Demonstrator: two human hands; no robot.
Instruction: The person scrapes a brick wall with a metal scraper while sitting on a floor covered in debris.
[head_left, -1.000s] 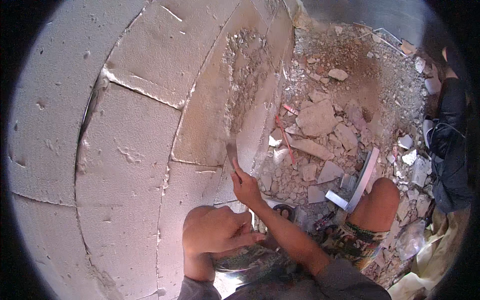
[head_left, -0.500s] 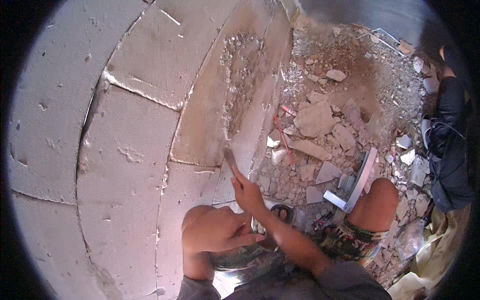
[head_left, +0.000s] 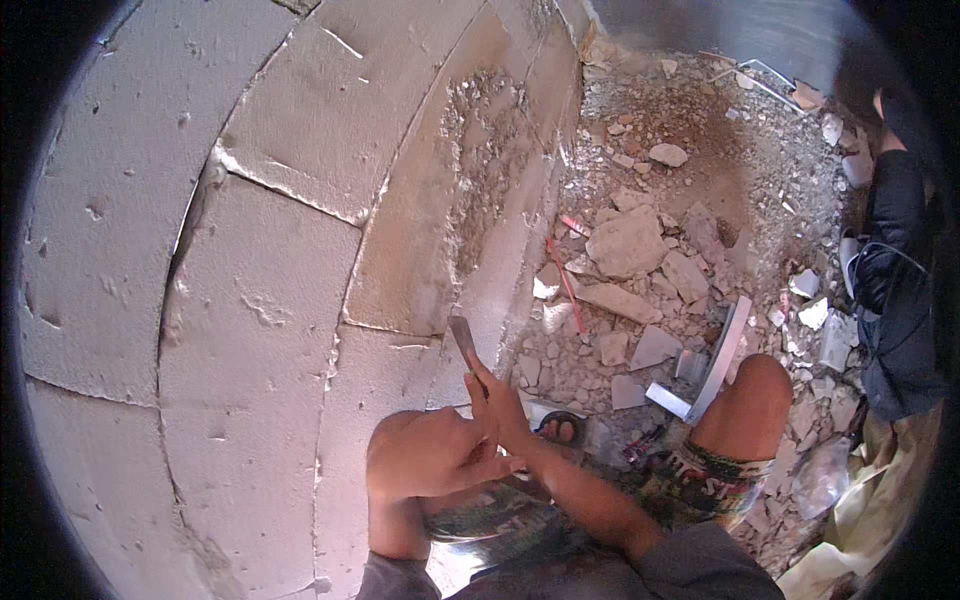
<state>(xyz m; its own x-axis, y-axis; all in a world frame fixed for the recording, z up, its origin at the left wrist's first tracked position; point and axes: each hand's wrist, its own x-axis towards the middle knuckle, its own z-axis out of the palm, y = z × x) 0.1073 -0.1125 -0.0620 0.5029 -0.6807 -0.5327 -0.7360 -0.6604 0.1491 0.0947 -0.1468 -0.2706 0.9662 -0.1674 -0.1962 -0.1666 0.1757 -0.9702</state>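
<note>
In my right hand (head_left: pixel 503 415) is a narrow flat-bladed chisel (head_left: pixel 461 338), its handle running back into my closed fingers. The blade tip points up and left, near the lower end of a rough patch (head_left: pixel 475 190) chipped into the wall. My left hand (head_left: pixel 430 455) is over my left knee, close against my right hand. Its fingers are curled, with the thumb stretched toward my right wrist; whatever lies inside them is hidden. Around the rough patch, the large grey wall blocks (head_left: pixel 250 290) show scratches and raised joints.
Broken slabs (head_left: pixel 627 243) and loose rubble cover the floor to the right. An angled metal piece (head_left: pixel 722 360) lies by my right knee (head_left: pixel 757 400). Red strips (head_left: pixel 567 285) lie near the wall's foot. Dark cloth (head_left: pixel 895 330) and a clear plastic bag (head_left: pixel 822 478) are at the far right.
My right hand and the chisel have drawn back slightly toward me, and the blade is lower than before. My left hand has stayed nearly in place, and the two hands are closer together.
</note>
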